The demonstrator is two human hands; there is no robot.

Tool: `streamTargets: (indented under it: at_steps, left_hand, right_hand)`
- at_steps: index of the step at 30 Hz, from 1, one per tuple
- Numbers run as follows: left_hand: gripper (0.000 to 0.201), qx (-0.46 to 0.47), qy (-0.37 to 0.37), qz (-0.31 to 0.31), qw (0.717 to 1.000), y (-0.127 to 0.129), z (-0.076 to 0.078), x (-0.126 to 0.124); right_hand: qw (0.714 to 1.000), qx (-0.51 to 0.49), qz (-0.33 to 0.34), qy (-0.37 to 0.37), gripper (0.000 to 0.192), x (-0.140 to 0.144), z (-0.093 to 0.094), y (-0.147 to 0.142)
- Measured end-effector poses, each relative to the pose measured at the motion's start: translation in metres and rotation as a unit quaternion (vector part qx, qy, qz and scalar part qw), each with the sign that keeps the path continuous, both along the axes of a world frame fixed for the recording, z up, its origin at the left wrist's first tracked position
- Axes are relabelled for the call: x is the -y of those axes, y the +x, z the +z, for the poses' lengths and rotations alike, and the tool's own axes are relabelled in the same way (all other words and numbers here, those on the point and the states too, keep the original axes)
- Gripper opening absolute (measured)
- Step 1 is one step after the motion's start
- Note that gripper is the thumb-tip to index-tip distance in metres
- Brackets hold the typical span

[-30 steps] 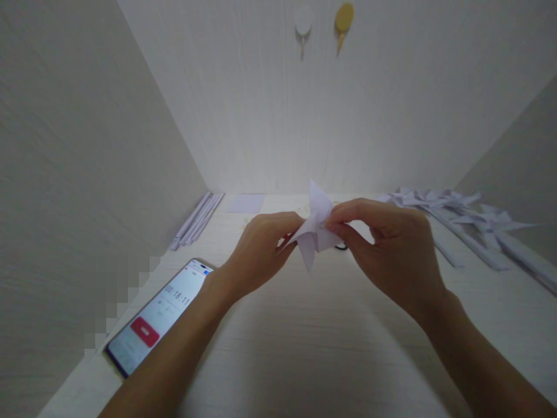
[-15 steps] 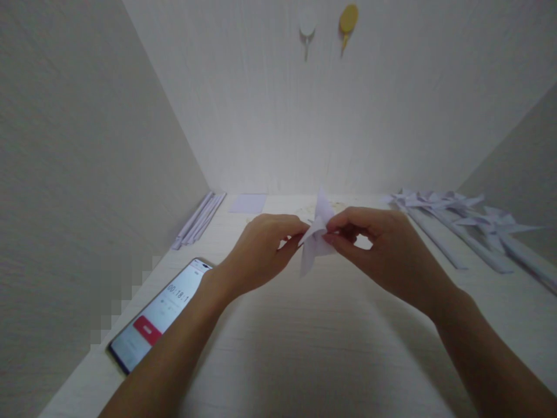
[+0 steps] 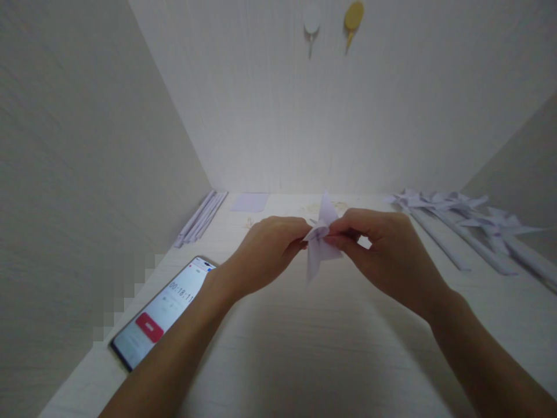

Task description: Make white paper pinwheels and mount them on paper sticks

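A folded white paper pinwheel [image 3: 321, 241] is held up above the table between my two hands, its pointed blades sticking up and down. My left hand [image 3: 272, 249] is closed on its left side, with the fingertips partly hidden behind the paper. On the other side, my right hand [image 3: 374, 241] pinches the pinwheel near its centre with thumb and fingers.
Finished-looking paper pinwheels [image 3: 491, 223] on rolled paper sticks lie at the right. Several paper sticks [image 3: 201, 217] and a flat paper square [image 3: 250, 202] lie at the back left. A phone [image 3: 163, 313] showing a timer rests beside my left forearm. Two hooks [image 3: 353, 16] hang on the wall.
The pinwheel has turned slightly and sits a bit lower and further right. My left fingers have curled in behind it, while my right hand keeps its pinch. The view has shifted slightly.
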State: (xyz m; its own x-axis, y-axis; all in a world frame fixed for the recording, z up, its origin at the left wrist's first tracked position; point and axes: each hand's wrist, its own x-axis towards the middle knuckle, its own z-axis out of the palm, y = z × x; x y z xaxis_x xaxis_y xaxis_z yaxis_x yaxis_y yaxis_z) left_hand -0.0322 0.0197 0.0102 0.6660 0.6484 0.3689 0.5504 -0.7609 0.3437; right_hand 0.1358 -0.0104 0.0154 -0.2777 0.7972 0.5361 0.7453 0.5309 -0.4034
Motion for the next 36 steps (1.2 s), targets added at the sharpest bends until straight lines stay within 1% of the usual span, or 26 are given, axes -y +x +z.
streamTargets:
  at_steps: [8,11,14,18,22,25,28,32,36]
  left_hand:
    - [0.014,-0.013,0.031,-0.002,0.999,0.001,-0.003,0.000]
    - [0.014,-0.016,0.026,0.005,1.000,0.001,-0.003,-0.001]
    - [0.015,-0.030,0.017,0.010,0.999,-0.001,-0.001,-0.002]
    - [0.016,-0.029,0.029,0.014,0.999,-0.004,0.001,0.000]
    - [0.017,-0.021,0.022,0.018,0.999,-0.002,0.003,0.002]
    - [0.018,-0.020,0.021,0.013,1.000,-0.001,0.003,0.003]
    - [0.017,-0.019,0.027,0.007,0.999,0.000,0.002,0.003]
    - [0.015,-0.011,0.044,0.018,0.999,0.002,-0.001,0.003]
    - [0.017,0.016,0.053,-0.001,0.998,0.003,-0.003,0.004]
  right_hand:
    - [1.000,-0.005,0.017,0.014,0.013,-0.001,-0.003,-0.004]
    - [1.000,-0.017,0.015,0.016,0.012,-0.002,-0.004,-0.004]
    - [0.999,-0.032,0.032,-0.007,0.010,-0.003,-0.004,0.000]
    - [0.996,-0.058,0.051,-0.040,0.010,-0.004,-0.002,0.008]
    - [0.996,-0.069,0.048,-0.039,0.007,-0.004,0.002,0.011]
    - [0.997,-0.056,0.031,-0.030,0.007,-0.002,0.004,0.007]
    - [0.999,-0.044,0.017,-0.009,0.010,-0.001,0.002,0.002]
    - [0.998,-0.063,0.019,0.009,0.014,0.001,-0.003,-0.005]
    - [0.997,-0.078,0.011,0.013,0.015,0.002,-0.004,-0.007]
